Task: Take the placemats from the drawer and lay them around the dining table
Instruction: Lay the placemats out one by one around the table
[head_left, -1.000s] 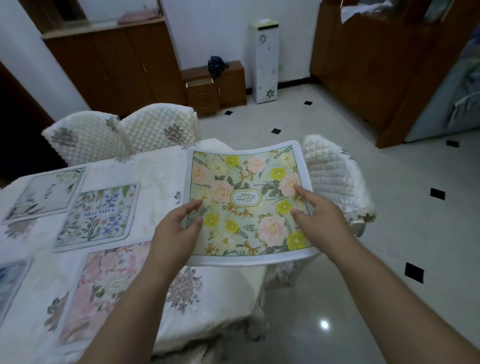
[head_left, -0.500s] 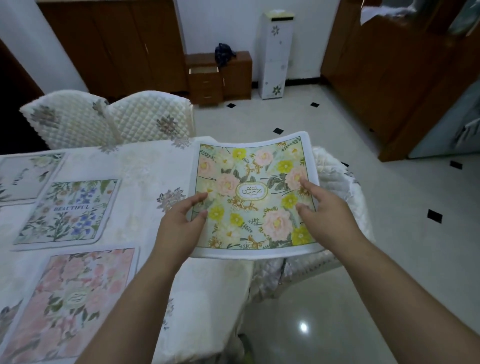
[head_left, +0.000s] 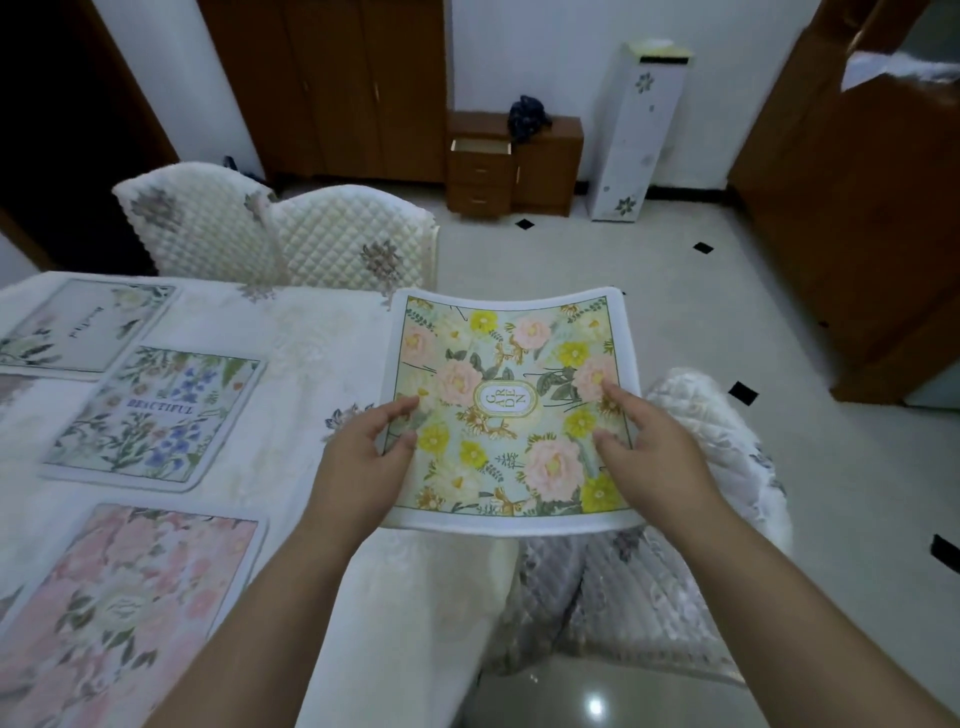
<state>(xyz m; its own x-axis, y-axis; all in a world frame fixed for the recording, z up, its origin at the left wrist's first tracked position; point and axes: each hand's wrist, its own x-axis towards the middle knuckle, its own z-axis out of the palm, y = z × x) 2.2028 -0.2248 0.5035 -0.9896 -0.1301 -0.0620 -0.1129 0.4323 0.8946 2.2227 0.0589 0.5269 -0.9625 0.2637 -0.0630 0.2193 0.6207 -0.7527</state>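
I hold a floral placemat (head_left: 509, 410) with yellow and pink flowers and the word GARDEN above the right end of the dining table (head_left: 322, 338). My left hand (head_left: 363, 462) pinches its left edge and my right hand (head_left: 654, 457) pinches its right edge. The mat sags in the middle and hangs partly past the table's end. Three more mats lie flat on the cloth: a blue-flowered one marked BEAUTIFUL (head_left: 156, 415), a pink one (head_left: 119, 613) near me, and a pale one (head_left: 83, 322) at the far left.
Two quilted white chairs (head_left: 291, 234) stand at the table's far side. Another quilted chair (head_left: 706, 467) sits under the held mat at the table's end. A small wooden cabinet with an open top drawer (head_left: 480, 148) is against the back wall, beside a tall white unit (head_left: 641, 135).
The view has swung right and moved closer along the table. The held mat has stayed in both hands above the table's right end and sits a little lower in view.
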